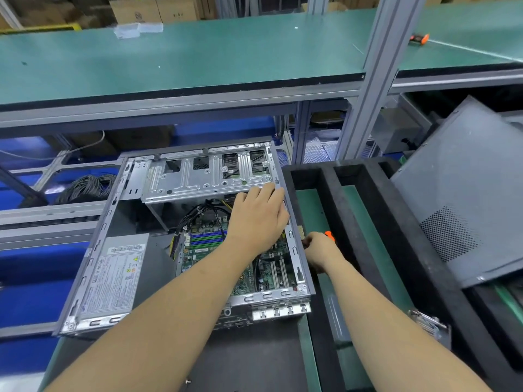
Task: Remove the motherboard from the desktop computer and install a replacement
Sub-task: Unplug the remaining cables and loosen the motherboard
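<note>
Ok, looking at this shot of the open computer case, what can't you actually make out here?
All in the head view:
- Motherboard: its middle is hidden under the left hand and forearm.
- Orange-handled tool: mostly covered by the right hand, so its type is unclear.
- Power supply label: print too small and blurred to read.
- Side panel: cut off by the right edge.
- Board screws: too small to tell whether any remain.

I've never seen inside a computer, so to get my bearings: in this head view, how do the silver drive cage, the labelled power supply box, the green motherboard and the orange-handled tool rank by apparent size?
Largest to smallest as they appear:
1. Drive cage
2. Power supply, close to the cage in apparent size and nearer the camera, so that order is unsure
3. Motherboard, partly hidden by the left hand
4. Orange-handled tool, mostly hidden by the right hand
</note>
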